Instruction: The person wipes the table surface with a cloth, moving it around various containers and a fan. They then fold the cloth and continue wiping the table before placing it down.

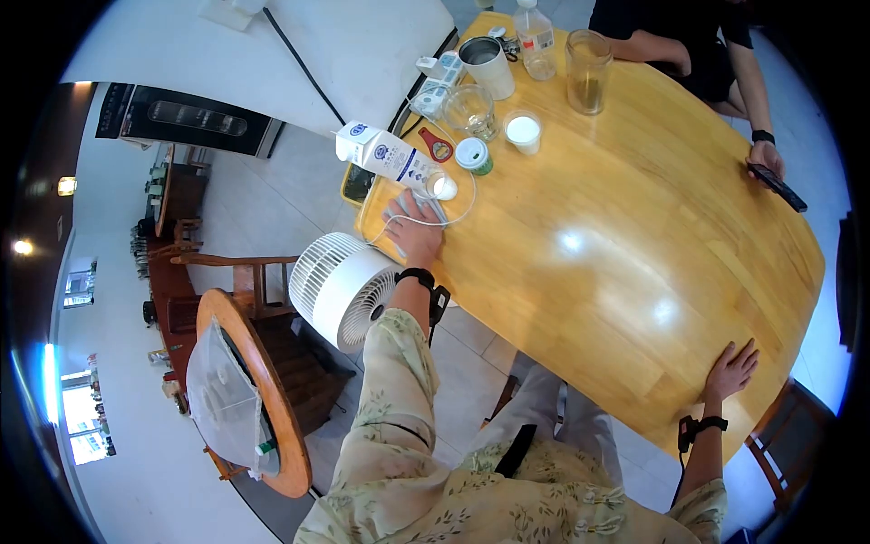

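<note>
My left hand point(416, 234) lies with its fingers spread over a light grey cloth point(433, 209) near the left edge of the wooden table point(580, 299). Just beyond it stands a white milk carton point(388, 156), with a small clear cup point(442, 187) holding something white beside it. A thin white cable loops past these fingers. Far to the right, my right hand point(732, 370) rests flat on the tabletop near its corner, fingers stretched out and holding nothing.
Farther back are a green-and-white cup point(474, 158), a white-filled cup point(523, 133), a glass jug point(469, 111), a steel-lined mug point(489, 71), a bottle point(537, 50) and a tumbler point(587, 77). A white fan point(337, 288) stands left. Another person holds a phone point(779, 189).
</note>
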`<state>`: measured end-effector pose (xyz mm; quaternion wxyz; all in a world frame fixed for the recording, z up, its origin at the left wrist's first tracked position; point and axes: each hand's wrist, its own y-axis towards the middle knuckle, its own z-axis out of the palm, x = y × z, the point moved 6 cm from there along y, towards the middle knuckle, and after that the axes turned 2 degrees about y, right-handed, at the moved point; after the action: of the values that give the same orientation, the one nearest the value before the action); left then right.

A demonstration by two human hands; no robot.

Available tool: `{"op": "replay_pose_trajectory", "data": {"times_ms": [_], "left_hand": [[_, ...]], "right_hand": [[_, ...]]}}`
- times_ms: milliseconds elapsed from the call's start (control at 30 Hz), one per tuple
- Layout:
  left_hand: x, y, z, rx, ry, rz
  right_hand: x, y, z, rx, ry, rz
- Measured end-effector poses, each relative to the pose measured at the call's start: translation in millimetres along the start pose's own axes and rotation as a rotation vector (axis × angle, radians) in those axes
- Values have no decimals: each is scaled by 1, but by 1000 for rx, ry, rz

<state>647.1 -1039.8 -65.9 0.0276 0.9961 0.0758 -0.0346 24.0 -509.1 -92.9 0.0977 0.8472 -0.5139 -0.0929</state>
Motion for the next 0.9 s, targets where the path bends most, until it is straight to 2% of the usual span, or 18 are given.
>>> {"op": "replay_pose_trajectory", "data": {"times_ms": [367, 600, 767, 867, 900], "left_hand": [[5, 31, -3, 10, 28, -82], [14, 33, -3, 33, 42, -55], [13, 6, -5, 20, 51, 237], [8, -14, -4, 27, 147, 275], [4, -21, -8, 66, 89, 307]], "right_hand": [[-4, 0, 2, 4, 21, -12], [-8, 1, 8, -5, 10, -7], [-5, -1, 9, -5, -5, -5], [-2, 0, 6, -11, -2, -5], [-2, 0, 5, -12, 2, -10]]}}
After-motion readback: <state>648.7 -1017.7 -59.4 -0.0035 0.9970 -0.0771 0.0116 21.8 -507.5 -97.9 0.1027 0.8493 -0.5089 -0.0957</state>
